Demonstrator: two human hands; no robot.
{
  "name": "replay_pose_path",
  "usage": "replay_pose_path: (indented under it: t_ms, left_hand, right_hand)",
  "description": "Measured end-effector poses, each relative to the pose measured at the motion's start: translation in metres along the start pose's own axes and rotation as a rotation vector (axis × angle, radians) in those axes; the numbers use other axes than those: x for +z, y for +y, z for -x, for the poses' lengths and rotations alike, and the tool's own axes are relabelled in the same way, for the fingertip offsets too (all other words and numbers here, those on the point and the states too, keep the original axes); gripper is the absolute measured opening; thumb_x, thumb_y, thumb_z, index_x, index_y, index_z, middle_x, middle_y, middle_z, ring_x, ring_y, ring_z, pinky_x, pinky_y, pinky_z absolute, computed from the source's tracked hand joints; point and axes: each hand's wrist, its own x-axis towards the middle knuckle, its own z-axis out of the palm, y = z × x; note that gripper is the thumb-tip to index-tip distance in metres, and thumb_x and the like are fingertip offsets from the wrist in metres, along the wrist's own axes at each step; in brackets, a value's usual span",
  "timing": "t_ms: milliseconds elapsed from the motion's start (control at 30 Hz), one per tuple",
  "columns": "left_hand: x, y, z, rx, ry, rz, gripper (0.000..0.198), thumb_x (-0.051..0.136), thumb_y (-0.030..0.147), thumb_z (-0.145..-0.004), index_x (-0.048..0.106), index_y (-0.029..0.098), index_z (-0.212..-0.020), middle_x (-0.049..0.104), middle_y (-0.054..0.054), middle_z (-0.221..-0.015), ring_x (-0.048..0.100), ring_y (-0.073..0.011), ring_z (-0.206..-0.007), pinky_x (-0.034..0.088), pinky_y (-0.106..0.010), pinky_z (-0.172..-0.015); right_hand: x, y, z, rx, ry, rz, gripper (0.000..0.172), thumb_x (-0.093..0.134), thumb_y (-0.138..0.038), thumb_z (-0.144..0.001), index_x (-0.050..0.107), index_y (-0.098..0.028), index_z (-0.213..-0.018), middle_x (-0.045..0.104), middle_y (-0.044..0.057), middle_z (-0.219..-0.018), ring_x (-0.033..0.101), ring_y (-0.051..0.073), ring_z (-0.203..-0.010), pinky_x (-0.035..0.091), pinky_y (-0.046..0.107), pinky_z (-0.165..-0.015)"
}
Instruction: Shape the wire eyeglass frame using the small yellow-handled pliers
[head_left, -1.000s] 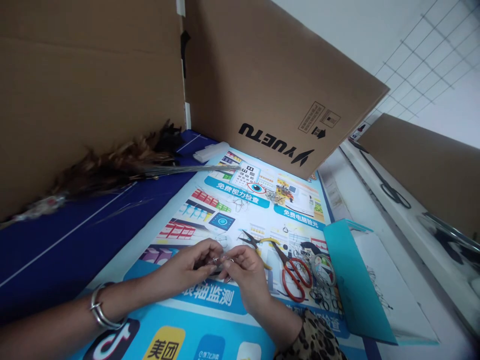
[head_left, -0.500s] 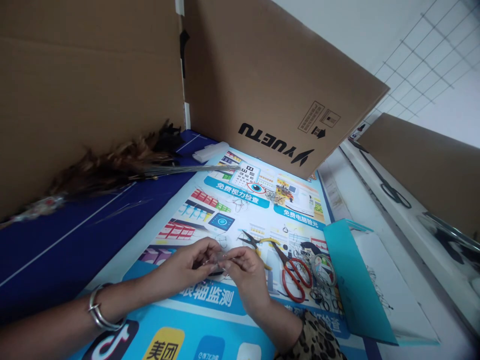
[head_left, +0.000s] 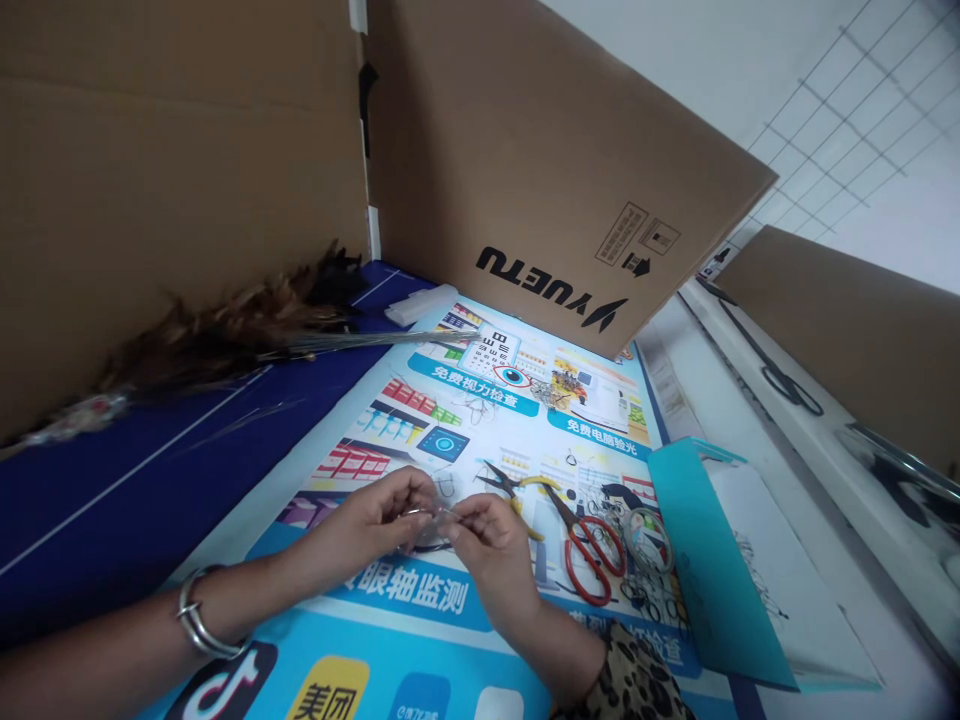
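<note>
My left hand is closed in a pinch, thumb against fingers, on a small, thin wire-like piece with a clear, shiny part. From the other side, the fingertips of my right hand pinch the same piece, close to the left fingertips. Its exact shape is too small and too covered to tell. A dark thin curve shows under the left fingers. Just beyond my right hand lie yellow-handled pliers with their jaws apart. Red-handled scissors rest beside them.
Small wire loops and a round clear case lie right of the scissors. An open teal box holds more wire bits. Brown feathers and long thin wires lie at left. Cardboard panels stand behind.
My fingertips have shifted slightly around the small piece, and the left fingers sit a little higher and further left. The tools and box have not moved.
</note>
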Motion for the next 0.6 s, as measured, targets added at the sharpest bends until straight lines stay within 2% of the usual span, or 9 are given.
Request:
replay_pose_path:
  t_ms: [167, 400, 600]
  left_hand:
    - [-0.001, -0.004, -0.001, 0.046, 0.031, -0.031, 0.013, 0.061, 0.027, -0.088, 0.051, 0.021, -0.093, 0.051, 0.004, -0.078, 0.049, -0.0129, -0.067, 0.041, -0.024, -0.059]
    - [-0.004, -0.001, 0.003, 0.054, -0.081, 0.052, 0.025, 0.065, 0.039, -0.086, 0.056, 0.020, -0.099, 0.056, 0.000, -0.084, 0.054, -0.0172, -0.077, 0.045, -0.029, -0.068]
    - [-0.005, 0.008, 0.003, 0.038, -0.066, 0.079, 0.020, 0.063, 0.037, -0.088, 0.060, 0.020, -0.097, 0.060, -0.002, -0.088, 0.056, -0.0184, -0.082, 0.045, -0.029, -0.071]
  right_hand:
    - [0.000, 0.002, 0.000, 0.016, -0.033, 0.006, 0.020, 0.074, -0.029, -0.077, 0.061, -0.019, -0.089, 0.065, -0.001, -0.074, 0.056, 0.012, -0.065, 0.045, 0.024, -0.061]
    - [0.000, -0.001, 0.000, 0.017, -0.040, 0.039, 0.017, 0.072, -0.030, -0.078, 0.061, -0.019, -0.085, 0.061, -0.002, -0.070, 0.054, 0.012, -0.062, 0.044, 0.025, -0.060]
    - [-0.002, -0.003, -0.001, -0.012, -0.040, 0.141, 0.011, 0.068, -0.027, -0.079, 0.063, -0.019, -0.084, 0.060, -0.001, -0.071, 0.053, 0.012, -0.064, 0.042, 0.024, -0.060]
